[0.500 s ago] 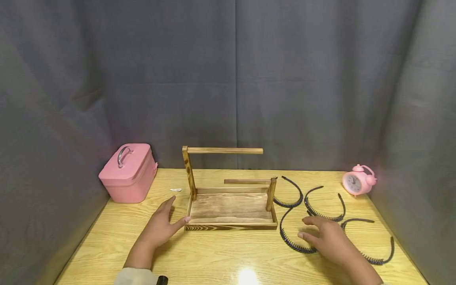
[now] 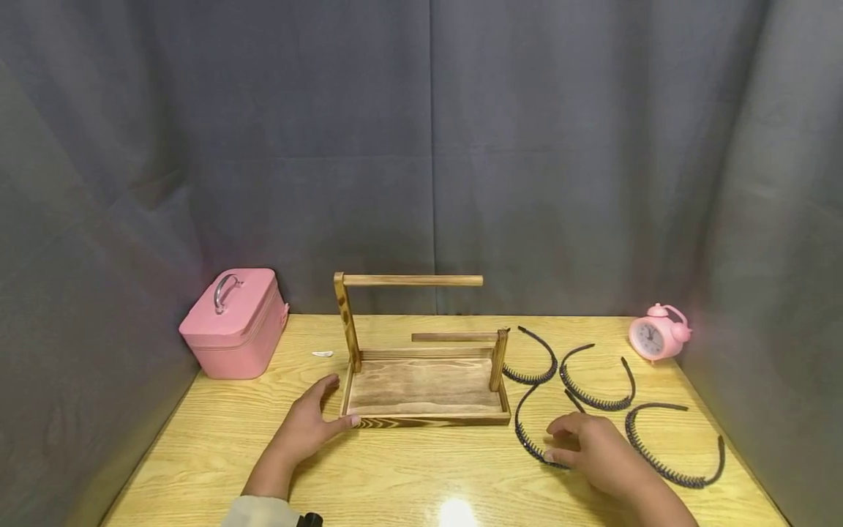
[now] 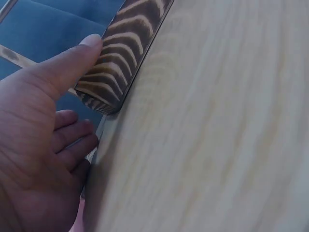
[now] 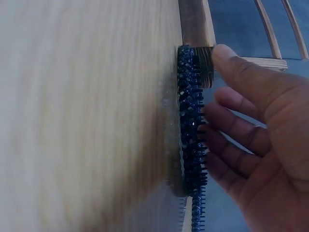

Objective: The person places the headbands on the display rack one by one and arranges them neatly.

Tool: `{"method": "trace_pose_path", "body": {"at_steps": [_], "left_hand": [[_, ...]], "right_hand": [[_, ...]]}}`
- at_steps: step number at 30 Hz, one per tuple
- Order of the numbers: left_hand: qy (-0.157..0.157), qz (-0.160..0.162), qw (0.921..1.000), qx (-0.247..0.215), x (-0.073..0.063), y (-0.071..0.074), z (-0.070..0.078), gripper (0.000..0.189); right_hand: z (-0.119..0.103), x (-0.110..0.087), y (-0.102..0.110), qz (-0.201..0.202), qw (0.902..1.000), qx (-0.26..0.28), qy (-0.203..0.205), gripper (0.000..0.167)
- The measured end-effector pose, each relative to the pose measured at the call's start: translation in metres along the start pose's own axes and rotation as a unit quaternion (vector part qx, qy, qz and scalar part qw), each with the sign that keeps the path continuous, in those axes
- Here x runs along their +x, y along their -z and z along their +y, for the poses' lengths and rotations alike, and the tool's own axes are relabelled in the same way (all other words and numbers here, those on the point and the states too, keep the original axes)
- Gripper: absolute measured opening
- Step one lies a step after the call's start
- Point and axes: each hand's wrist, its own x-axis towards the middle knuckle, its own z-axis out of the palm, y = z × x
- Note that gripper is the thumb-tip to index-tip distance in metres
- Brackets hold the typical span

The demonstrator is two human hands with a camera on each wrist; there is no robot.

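A wooden stand has a shallow tray base, a tall post with a bar at the left and a shorter one at the right. My left hand is at its front left corner, the thumb against the dark-grained front edge and the fingers loosely bent along the left side. Over the nearest dark toothed headband hovers my right hand, thumb and fingers apart. In the right wrist view this beaded headband lies on the table beside the fingertips, not gripped; part of it hides under the hand in the head view.
Further headbands lie at the right: one behind the stand's post, one in the middle, one at far right. A pink alarm clock stands back right, a pink case back left. A small white item lies left of the stand.
My left hand has moved slightly right, its thumb now on the stand's front edge. The right hand has come down and nearer to me, over the front headband. The view has shifted a little.
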Motion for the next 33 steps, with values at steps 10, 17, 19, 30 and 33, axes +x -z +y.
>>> {"method": "trace_pose_path", "body": {"at_steps": [10,17,19,30,33], "left_hand": [[0.009,-0.009,0.9999,-0.006,-0.002,-0.005,-0.004,0.111],[0.007,-0.001,0.9999,0.007,-0.001,-0.005,0.0,0.105],[0.008,-0.001,0.9999,0.007,-0.001,-0.006,0.0,0.105],[0.016,-0.001,0.9998,0.009,-0.002,-0.008,-0.001,0.1],[0.014,0.0,0.9999,0.008,-0.002,-0.008,-0.002,0.1]], "right_hand": [[0.008,0.002,-0.002,-0.026,0.9976,-0.028,0.058,0.023],[0.015,0.003,0.007,-0.036,0.9967,-0.012,0.071,0.019],[0.017,0.002,0.01,-0.037,0.9962,-0.007,0.078,0.016],[0.023,-0.004,0.01,-0.081,0.9923,0.036,0.087,0.008],[0.022,-0.005,0.009,-0.082,0.9923,0.043,0.082,0.009]]}}
